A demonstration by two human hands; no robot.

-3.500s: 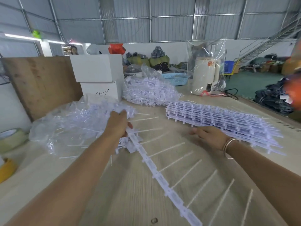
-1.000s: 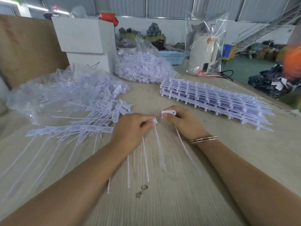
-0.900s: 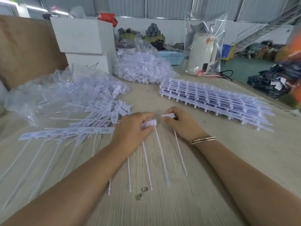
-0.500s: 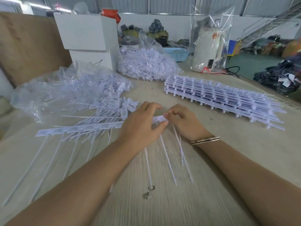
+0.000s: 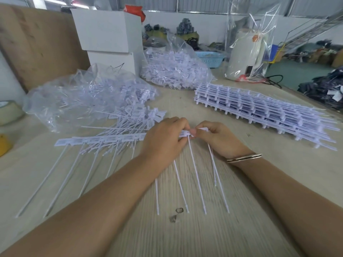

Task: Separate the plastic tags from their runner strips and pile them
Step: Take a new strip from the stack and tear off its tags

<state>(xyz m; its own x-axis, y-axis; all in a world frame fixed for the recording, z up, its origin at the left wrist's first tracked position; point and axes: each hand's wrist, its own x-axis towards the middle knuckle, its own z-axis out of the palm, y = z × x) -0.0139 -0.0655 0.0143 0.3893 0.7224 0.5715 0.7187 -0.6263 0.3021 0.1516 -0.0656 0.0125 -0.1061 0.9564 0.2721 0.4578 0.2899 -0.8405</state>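
Note:
A white runner strip of plastic tags [image 5: 100,140] lies across the table in front of me, its long thin tails pointing toward me. My left hand [image 5: 164,140] grips the strip's right end. Right beside it, my right hand [image 5: 217,137] pinches the end tag [image 5: 203,129] along with loose tag tails that hang from its fingers. A loose pile of separated tags [image 5: 137,115] lies just behind the strip, spilling from a clear plastic bag [image 5: 74,97]. A stack of whole runner strips [image 5: 259,108] lies to the right.
A second bag of tags [image 5: 174,69] sits at the back, beside stacked white boxes [image 5: 107,34]. A bagged white appliance [image 5: 246,54] and a blue basket [image 5: 211,58] stand behind. Tape rolls [image 5: 7,110] lie at the left edge. The table edge runs along the right.
The strip was lifted from the right stack and laid in front of me. My hands parted with one tag, then closed together again on the strip's right end.

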